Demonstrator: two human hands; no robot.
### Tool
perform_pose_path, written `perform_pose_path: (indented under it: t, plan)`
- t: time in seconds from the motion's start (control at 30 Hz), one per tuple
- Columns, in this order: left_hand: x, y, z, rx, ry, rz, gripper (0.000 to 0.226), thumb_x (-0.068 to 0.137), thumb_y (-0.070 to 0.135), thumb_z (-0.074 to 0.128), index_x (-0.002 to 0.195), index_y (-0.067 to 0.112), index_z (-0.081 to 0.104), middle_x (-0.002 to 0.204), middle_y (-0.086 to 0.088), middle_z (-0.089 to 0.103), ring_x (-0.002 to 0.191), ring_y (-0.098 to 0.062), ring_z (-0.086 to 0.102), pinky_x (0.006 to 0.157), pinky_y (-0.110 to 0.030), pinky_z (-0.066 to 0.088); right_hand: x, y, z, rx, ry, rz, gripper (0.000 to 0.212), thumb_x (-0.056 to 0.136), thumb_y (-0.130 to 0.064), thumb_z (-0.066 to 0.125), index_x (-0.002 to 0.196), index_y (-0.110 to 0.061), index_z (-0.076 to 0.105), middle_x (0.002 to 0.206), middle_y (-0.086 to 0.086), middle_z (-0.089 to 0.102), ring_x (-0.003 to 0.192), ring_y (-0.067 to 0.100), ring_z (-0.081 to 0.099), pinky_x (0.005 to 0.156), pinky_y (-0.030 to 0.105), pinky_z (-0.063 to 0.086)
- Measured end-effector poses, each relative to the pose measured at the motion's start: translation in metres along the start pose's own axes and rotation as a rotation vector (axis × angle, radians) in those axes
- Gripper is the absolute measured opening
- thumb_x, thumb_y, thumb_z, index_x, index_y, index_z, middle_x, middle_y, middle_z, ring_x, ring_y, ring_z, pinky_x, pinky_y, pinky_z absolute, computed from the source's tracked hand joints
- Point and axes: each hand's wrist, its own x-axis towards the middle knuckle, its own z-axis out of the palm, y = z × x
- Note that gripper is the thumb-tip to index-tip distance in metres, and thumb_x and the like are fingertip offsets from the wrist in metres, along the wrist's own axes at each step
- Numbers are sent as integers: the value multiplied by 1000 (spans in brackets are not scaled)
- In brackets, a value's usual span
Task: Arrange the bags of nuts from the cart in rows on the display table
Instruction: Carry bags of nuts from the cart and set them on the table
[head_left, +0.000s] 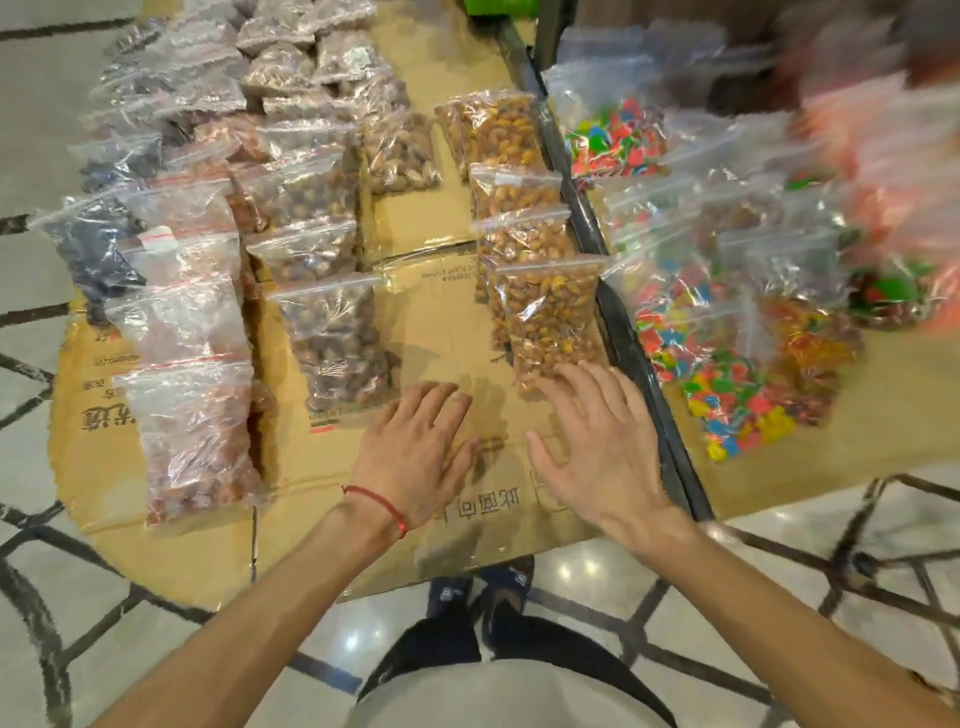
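Note:
Clear zip bags of nuts lie in rows on the cardboard-covered display table (431, 332). At the right edge runs a row of golden-brown nut bags; the nearest bag (550, 317) lies just beyond my right hand (597, 441), whose fingertips touch its near end. My left hand (415, 452) rests flat on bare cardboard, fingers spread, holding nothing. It sits beside a bag of dark nuts (337, 343). Further left is a row of reddish nut bags (192, 431). The cart is not clearly visible.
A second cardboard-covered surface (883, 415) to the right, past a dark metal rail (639, 374), holds bags of multicoloured candy (727, 395). Bare cardboard lies between the dark-nut row and the golden row. The right edge of the view is motion-blurred. My feet stand on tiled floor below.

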Motion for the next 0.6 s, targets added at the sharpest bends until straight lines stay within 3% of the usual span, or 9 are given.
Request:
perform_pose_path:
  t: [0.13, 0.33, 0.47, 0.6]
  plan:
    - [15, 12, 3, 2, -29, 173, 52, 104, 51, 37, 142, 19, 55, 145, -5, 59, 137, -29, 51, 105, -46, 47, -32, 7, -9, -25, 45, 171, 54, 96, -47, 57, 136, -12, 68, 140, 13, 64, 134, 33, 55, 114, 53, 43]
    - [38, 39, 2, 12, -95, 414, 54, 105, 53, 34, 145, 21, 49, 150, -4, 53, 142, -28, 44, 108, -46, 44, -81, 2, -26, -87, 55, 419, 52, 95, -47, 61, 135, -15, 65, 138, 10, 64, 131, 31, 55, 112, 49, 44]
    - [48, 74, 1, 57, -143, 533, 58, 107, 57, 25, 154, 24, 37, 161, -3, 40, 148, -27, 36, 118, -47, 36, -116, 10, -33, -115, 56, 583, 54, 96, -50, 57, 136, -16, 65, 141, 9, 63, 132, 30, 56, 111, 49, 44]
    - [59, 117, -1, 71, -165, 662, 62, 103, 55, 22, 148, 19, 47, 151, -9, 53, 139, -33, 49, 109, -51, 46, -149, 30, -39, -142, 83, 702, 55, 95, -49, 57, 139, -16, 65, 141, 8, 64, 134, 28, 55, 115, 49, 42]
